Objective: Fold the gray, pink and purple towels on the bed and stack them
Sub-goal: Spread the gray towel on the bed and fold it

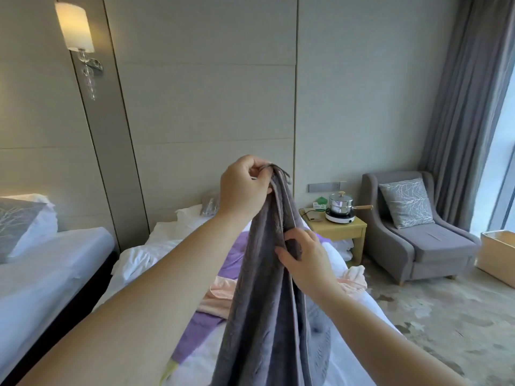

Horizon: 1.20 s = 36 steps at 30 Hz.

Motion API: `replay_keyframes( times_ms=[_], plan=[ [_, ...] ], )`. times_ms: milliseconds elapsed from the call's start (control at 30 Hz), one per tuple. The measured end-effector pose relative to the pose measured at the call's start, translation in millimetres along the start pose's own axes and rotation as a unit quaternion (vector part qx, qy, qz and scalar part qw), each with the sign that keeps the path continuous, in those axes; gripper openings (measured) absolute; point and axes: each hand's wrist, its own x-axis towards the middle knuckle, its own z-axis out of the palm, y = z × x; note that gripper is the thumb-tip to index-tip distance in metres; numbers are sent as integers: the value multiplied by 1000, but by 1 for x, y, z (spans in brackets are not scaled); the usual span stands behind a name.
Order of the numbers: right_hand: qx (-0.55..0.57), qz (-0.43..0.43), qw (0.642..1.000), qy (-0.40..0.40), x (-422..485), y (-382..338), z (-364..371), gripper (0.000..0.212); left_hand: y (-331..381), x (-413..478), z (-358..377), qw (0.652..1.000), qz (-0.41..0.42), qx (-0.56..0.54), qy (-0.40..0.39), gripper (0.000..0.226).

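Note:
The gray towel (267,296) hangs in long folds above the bed (133,257). My left hand (242,188) is raised and pinches its top corners together. Lower down, my right hand (303,260) grips the towel's right edge between fingers and thumb. Behind the hanging cloth the purple towel (195,332) lies spread along the white sheet. The pink towel (220,291) lies crumpled across it, with another part showing at the bed's right side. The gray towel hides the middle of both.
A second bed (55,268) stands to the left across a narrow gap. A wooden bedside table (337,229) with a pot on a hotplate (340,207) stands past the bed, a gray armchair (426,240) and a wooden box (496,254) to the right.

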Motion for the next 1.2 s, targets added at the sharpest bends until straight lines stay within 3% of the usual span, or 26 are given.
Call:
replay_keyframes(
  times_ms=[100, 200, 267, 367, 433, 500, 567, 633, 733, 800, 867, 933, 1000, 1067, 1133, 1200],
  plan=[
    [72, 21, 997, -34, 7, 12, -9, 5, 0, 8, -7, 999, -9, -4, 31, 6],
    [64, 21, 995, -75, 10, 13, -8, 9, -1, 10, -12, 999, -19, -8, 41, 9],
    [24, -3, 998, -56, 14, 10, -9, 8, -1, 12, -19, 998, -18, -1, 54, 10],
    [67, 10, 996, -52, 31, 2, -29, 6, -5, 23, -39, 995, -28, 7, 98, 14],
    [54, -2, 988, -142, 39, -5, -44, 5, -5, 29, -52, 992, -42, 1, 121, 17],
    [-88, -75, 954, -276, 36, -5, -46, 10, -7, 33, -62, 989, -53, -6, 136, 12],
    [-153, -88, 928, -329, 26, 6, -41, 11, -10, 30, -70, 987, -53, -1, 155, 11],
    [-98, -27, 952, -290, 21, 16, -39, 8, -18, 24, -78, 984, -52, 33, 168, 15],
    [34, 88, 975, -200, 31, 17, -41, 19, -36, 19, -95, 975, -84, 117, 168, 13],
    [118, 118, 967, -192, 40, 6, -44, 21, -48, 20, -106, 959, -147, 209, 124, 11],
    [176, 117, 952, -222, 47, -10, -46, 22, -56, 15, -105, 915, -182, 359, 35, 30],
    [215, 101, 937, -256, 55, -26, -46, 26, -58, 0, -86, 915, -102, 380, -95, 63],
    [248, 82, 922, -287, 61, -41, -47, 29, -55, -19, -58, 911, 12, 336, -237, 78],
    [276, 62, 911, -301, 67, -50, -50, 29, -58, -32, -38, 918, 20, 247, -308, 68],
    [282, 47, 911, -296, 70, -49, -55, 26, -60, -32, -30, 942, -24, 140, -305, 43],
    [269, 33, 920, -284, 69, -38, -60, 16, -58, -28, -28, 952, 5, 124, -281, 20]
  ],
)
